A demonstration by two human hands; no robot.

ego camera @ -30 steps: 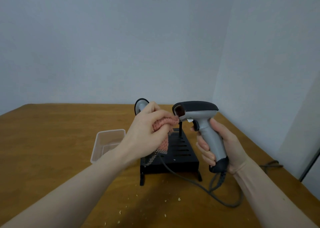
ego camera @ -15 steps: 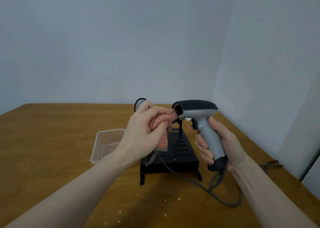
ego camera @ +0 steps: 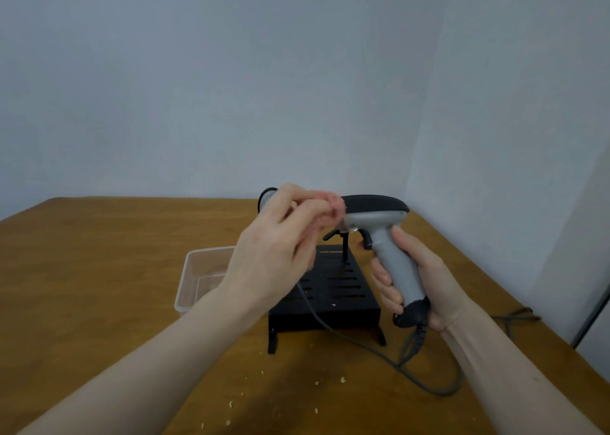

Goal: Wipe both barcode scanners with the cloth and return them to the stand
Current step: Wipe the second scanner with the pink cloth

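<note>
My right hand (ego camera: 425,282) squeezes gray scanner (ego camera: 383,236) handle, nose pointing left. My left hand (ego camera: 280,246) bunches pink cloth (ego camera: 333,208) against nose. Black stand (ego camera: 330,289) sits just below, on table. Second scanner (ego camera: 265,198) peeks behind left hand.

Walls: two plain pale blue-grey walls (ego camera: 198,88) meet in a corner at the right, bare and evenly lit.
Surface: a brown wooden surface (ego camera: 82,269) fills the lower view, its far edge against the back wall.
Debris: pale crumbs (ego camera: 342,380) lie scattered near its front.
Right edge: a dark vertical strip (ego camera: 594,315) stands beside the surface.
Light: soft, diffuse, without hard shadows.
</note>
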